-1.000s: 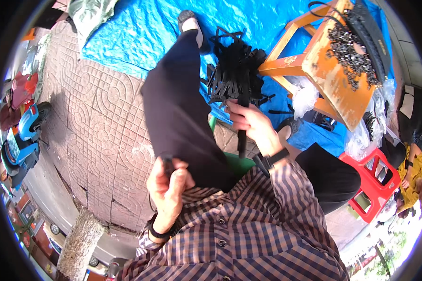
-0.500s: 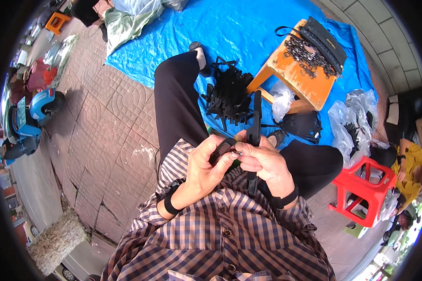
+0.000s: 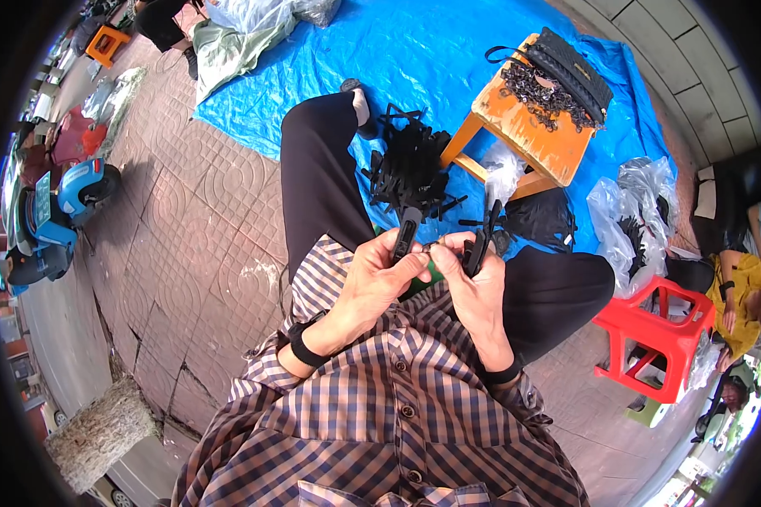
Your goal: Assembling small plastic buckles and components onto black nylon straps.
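Observation:
My left hand (image 3: pixel 365 280) is closed on a short black strip (image 3: pixel 406 235) that stands up past the thumb. In my right hand (image 3: pixel 479 291) is a black strap (image 3: pixel 484 238), gripped between thumb and fingers with its end pointing away from me. Both thumbs and fingertips meet over my lap, around a small dark piece (image 3: pixel 429 248) too small to name. Beyond my hands a heap of black straps (image 3: pixel 410 165) lies on a blue tarp (image 3: pixel 380 42). Something green shows beneath my fingers, mostly hidden.
An orange wooden stool (image 3: pixel 537 127) at the far right bears small black loops (image 3: pixel 545 95) and a black pouch (image 3: pixel 571 76). Clear plastic bags (image 3: pixel 643 215) and a red plastic stool (image 3: pixel 659 338) are on the right. Another person in yellow (image 3: pixel 740 296) sits beyond it. A blue scooter (image 3: pixel 59 207) stands left.
My hands have turned and drawn slightly apart. The right-hand strap has tilted and shifted right, and the left-hand strip now points up and away from me.

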Available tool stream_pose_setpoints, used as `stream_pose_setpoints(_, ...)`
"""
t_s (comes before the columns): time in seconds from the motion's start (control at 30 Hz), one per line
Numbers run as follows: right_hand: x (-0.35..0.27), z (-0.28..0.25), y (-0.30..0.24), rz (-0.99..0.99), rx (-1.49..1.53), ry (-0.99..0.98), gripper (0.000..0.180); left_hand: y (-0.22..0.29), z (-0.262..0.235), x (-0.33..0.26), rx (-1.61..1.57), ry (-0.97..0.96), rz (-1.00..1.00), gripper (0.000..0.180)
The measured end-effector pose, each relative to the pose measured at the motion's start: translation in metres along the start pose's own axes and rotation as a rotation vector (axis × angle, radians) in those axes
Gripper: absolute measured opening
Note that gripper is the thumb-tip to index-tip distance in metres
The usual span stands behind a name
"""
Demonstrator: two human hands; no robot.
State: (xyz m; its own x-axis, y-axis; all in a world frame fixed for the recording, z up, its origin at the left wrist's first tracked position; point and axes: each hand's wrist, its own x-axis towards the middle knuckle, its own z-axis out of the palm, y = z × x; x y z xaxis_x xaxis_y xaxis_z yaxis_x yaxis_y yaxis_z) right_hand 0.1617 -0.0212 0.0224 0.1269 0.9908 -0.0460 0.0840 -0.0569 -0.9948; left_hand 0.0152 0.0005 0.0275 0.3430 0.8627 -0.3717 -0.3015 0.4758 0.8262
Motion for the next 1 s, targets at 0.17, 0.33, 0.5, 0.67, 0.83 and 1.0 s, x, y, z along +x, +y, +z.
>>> stream_pose_setpoints(0.17,0.007,-0.005,0.005,0.163,0.214,-0.015,0.017,-0.005,-0.007,0.002,-0.097,-0.076,-0.083,0.014)
stream_pose_setpoints(0.33,0.011,-0.013,-0.001,0.136,0.276,-0.04,0.019,-0.006,-0.011,-0.002,0.154,-0.144,-0.01,0.032)
stream_pose_setpoints(0.5,0.016,-0.012,-0.001,0.273,0.308,-0.038,0.024,-0.001,-0.008,-0.004,0.262,-0.134,0.092,0.025)
stream_pose_setpoints(0.67,0.017,-0.013,0.002,0.339,0.346,-0.055,0.023,-0.004,-0.009,-0.003,0.244,-0.188,0.05,0.019)
stream_pose_setpoints(0.83,0.013,-0.015,0.01,0.509,0.568,-0.195,0.022,-0.015,-0.016,0.002,0.026,-0.234,-0.045,0.016)
stream_pose_setpoints(1.0,0.009,-0.005,0.023,0.483,0.442,-0.174,0.02,-0.013,-0.011,0.0,0.015,-0.114,0.023,0.02)
